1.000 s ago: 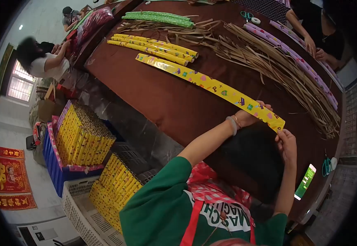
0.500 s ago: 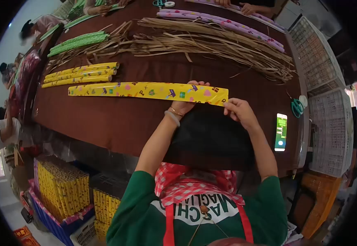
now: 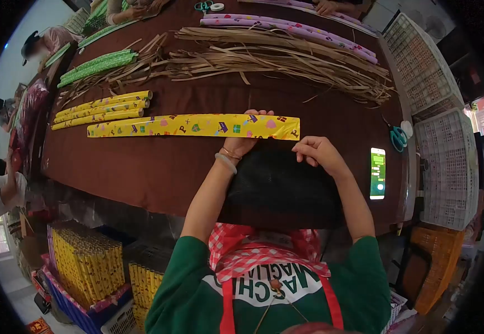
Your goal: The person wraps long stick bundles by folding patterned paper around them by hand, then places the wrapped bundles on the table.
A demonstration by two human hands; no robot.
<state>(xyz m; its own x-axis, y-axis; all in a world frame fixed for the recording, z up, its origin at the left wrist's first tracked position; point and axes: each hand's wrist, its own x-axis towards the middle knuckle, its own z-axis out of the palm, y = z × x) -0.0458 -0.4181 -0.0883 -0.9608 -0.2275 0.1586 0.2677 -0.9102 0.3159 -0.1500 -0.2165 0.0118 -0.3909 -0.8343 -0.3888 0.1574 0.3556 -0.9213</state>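
A long flat yellow patterned strip (image 3: 197,127) lies across the middle of the view. My left hand (image 3: 241,146) is closed on it from beneath, near its right end, with fingertips showing above the top edge. Just below the strip's right corner is my right hand (image 3: 319,153), its fingers curled together; whether anything is between them cannot be seen. Several rolled yellow tubes (image 3: 105,106) lie beyond the strip's left part. A dark rounded object (image 3: 284,183) sits below my hands.
On the brown table (image 3: 114,167) are dried brown strips (image 3: 286,64), green rolls (image 3: 97,65), purple rolls (image 3: 292,30), a phone (image 3: 377,172) and teal scissors (image 3: 398,139). Crates of yellow rolls (image 3: 89,267) stand at lower left. Co-workers' hands (image 3: 326,6) show at the far edge.
My right hand has come away from the strip's corner and sits slightly below it. My left hand keeps its hold. The view has turned, bringing the strip nearly level.
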